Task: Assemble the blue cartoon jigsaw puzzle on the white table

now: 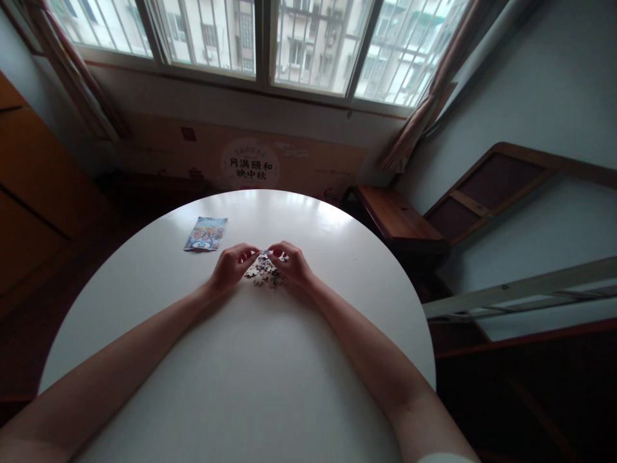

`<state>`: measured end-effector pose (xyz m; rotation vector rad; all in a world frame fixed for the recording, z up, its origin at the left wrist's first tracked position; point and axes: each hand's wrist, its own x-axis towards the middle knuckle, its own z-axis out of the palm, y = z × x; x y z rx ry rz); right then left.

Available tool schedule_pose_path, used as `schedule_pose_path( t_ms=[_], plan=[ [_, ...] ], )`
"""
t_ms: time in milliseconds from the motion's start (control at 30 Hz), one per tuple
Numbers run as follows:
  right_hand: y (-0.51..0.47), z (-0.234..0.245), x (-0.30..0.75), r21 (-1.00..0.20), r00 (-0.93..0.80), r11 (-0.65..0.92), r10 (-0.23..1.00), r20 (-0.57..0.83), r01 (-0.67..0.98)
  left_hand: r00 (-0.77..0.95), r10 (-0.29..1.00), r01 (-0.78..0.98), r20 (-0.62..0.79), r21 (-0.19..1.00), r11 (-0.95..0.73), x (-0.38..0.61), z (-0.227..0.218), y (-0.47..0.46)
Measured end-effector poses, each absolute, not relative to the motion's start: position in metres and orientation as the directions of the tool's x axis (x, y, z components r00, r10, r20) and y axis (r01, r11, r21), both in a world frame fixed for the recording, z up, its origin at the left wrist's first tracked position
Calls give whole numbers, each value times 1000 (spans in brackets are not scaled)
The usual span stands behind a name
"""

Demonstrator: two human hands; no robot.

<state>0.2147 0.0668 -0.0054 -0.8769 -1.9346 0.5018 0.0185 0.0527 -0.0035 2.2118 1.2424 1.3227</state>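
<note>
A small pile of jigsaw puzzle pieces [264,273] lies on the white round table [241,360]. My left hand [234,262] is at the pile's left side, its thumb and fingertips pinched together. From the right, my right hand [292,260] pinches in the same way. Between the two sets of fingertips, just above the far side of the pile, are small joined or touching puzzle pieces [265,253]; how many is too small to tell. Some of the pile is hidden behind my fingers.
A colourful picture packet [206,234] lies flat to the left of my hands. Beyond the table's far edge stand a wooden bench [395,218] on the right and a large printed board [299,154] under the window. A pale ladder-like rail [520,289] is at right.
</note>
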Motion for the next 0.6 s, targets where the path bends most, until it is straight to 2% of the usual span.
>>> schedule_pose_path(
  t_ms=[600],
  plan=[
    [66,-5,215,-682,-307,638,770,560,356,175,822,536,541,648,-541,20,-2,51]
  ],
)
